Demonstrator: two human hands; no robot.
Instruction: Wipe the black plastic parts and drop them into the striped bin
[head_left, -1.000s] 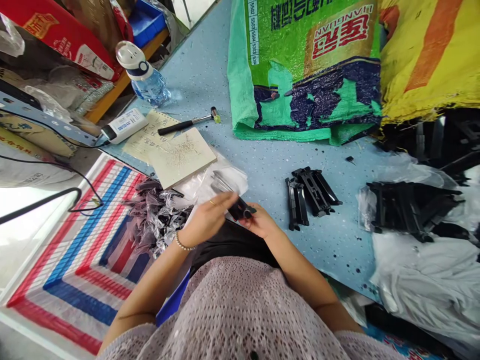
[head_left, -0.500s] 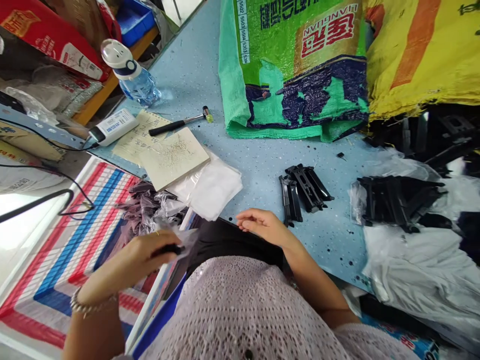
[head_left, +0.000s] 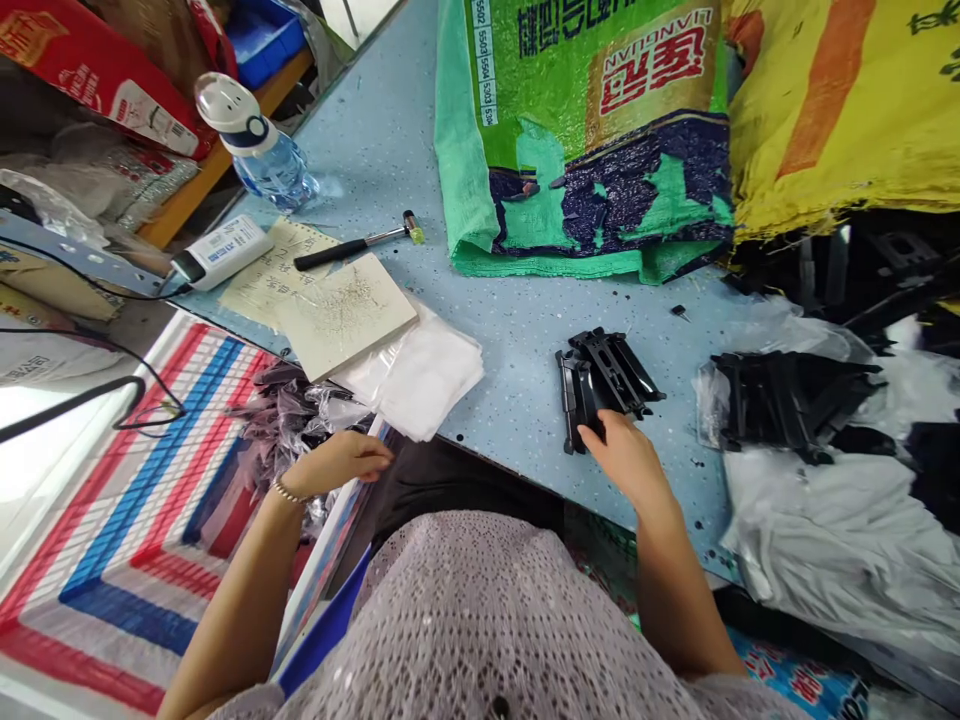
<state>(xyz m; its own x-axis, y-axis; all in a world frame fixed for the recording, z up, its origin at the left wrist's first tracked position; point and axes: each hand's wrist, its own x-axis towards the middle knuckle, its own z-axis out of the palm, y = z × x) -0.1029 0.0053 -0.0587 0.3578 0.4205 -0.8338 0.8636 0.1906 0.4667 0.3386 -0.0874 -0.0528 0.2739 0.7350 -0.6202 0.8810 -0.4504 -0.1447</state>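
My right hand [head_left: 630,458] is at the near end of a small group of black plastic parts [head_left: 609,362] on the table. Its thumb and fingers pinch the end of one long part [head_left: 570,400]. My left hand [head_left: 349,460] hangs above the edge of the striped bin, its fingers curled together with nothing visible in them. Below and beside it lie several black parts in clear bags [head_left: 289,405]. A stack of clear and white plastic bags [head_left: 433,385] rests at the table edge between my hands.
A striped bin [head_left: 142,530] stands left. On the table are a paper pad [head_left: 345,315], a hammer [head_left: 360,245], a white device [head_left: 225,252] and a water bottle [head_left: 262,150]. A green sack [head_left: 585,180] lies behind; more black parts [head_left: 795,400] are piled right.
The black piece in a clear bag has left my left hand, which has moved up and slightly right. My right hand has moved right from the table edge onto the black parts.
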